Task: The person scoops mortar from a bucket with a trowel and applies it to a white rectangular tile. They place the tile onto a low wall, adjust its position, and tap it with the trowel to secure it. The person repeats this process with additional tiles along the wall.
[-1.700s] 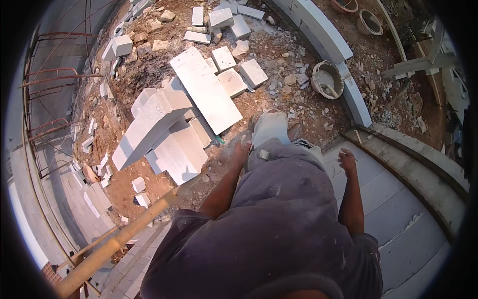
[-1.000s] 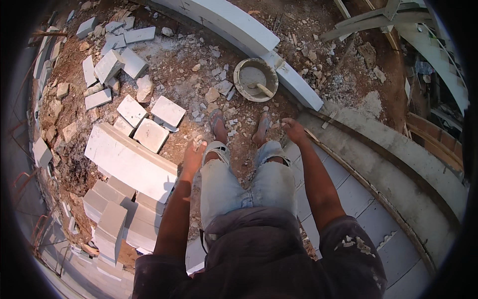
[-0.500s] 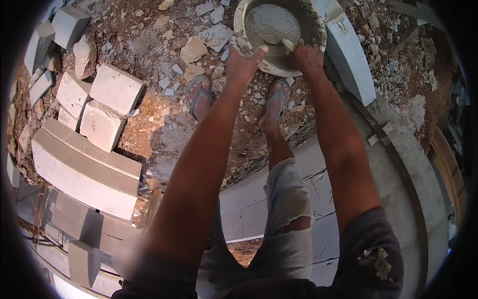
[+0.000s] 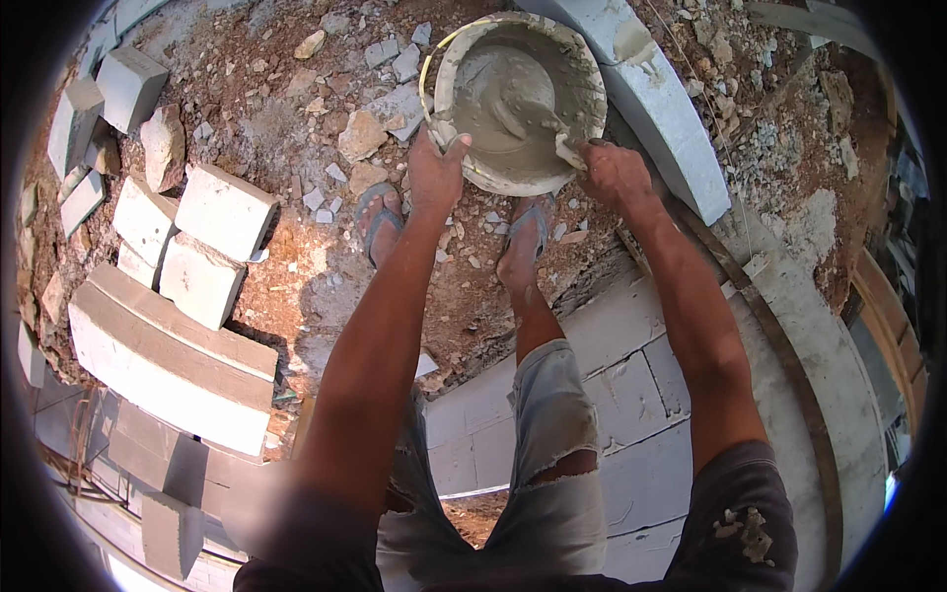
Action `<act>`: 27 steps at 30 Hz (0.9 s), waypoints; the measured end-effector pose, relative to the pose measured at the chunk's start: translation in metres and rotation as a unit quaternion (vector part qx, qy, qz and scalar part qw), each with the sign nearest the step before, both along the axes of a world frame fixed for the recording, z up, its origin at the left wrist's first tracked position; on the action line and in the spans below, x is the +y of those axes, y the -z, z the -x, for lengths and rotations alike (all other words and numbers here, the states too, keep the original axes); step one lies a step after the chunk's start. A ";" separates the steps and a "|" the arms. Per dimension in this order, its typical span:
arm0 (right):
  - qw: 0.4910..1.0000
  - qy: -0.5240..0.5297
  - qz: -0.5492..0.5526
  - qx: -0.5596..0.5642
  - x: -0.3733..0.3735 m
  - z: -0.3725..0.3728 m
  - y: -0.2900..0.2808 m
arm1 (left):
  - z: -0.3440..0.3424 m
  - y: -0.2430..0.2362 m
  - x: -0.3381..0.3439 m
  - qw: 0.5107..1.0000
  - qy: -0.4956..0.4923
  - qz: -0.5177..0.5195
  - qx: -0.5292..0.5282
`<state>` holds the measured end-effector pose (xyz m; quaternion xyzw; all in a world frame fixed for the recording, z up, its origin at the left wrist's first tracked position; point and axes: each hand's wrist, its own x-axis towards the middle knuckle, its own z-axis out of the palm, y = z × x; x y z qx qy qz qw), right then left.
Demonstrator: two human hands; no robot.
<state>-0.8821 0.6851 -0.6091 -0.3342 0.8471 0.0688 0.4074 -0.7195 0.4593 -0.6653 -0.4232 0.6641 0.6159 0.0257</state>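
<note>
A round bucket (image 4: 574,61) of wet grey mortar (image 4: 488,107) sits above my sandalled feet in the head view. My left hand (image 4: 436,170) is closed on its near left rim, the thumb raised along the rim. My right hand (image 4: 614,176) is closed around the handle of a trowel (image 4: 567,148) at the bucket's right side; the trowel's blade is down in the mortar, partly covered by it.
White blocks (image 4: 218,202) and a long curved block (image 4: 168,355) lie at the left among rubble (image 4: 355,138). A white block course (image 4: 671,128) borders the bucket's right. A block wall (image 4: 631,424) and concrete ledge (image 4: 799,326) run below and right.
Both my hands have come from beside my body onto the bucket. Since half a second ago, my right hand has shifted onto the trowel handle, and the trowel has swung within the mortar.
</note>
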 end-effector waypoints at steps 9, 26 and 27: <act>0.991 0.136 0.009 -0.010 0.034 -0.026 0.050 | -0.019 -0.011 0.022 0.994 0.095 0.051 -0.029; 0.816 0.471 0.314 -0.121 0.118 0.031 -0.009 | 0.009 0.020 -0.018 0.999 0.033 0.009 0.006; 0.847 0.429 0.307 -0.061 0.113 0.047 -0.005 | 0.009 0.020 -0.018 0.999 0.035 0.019 0.013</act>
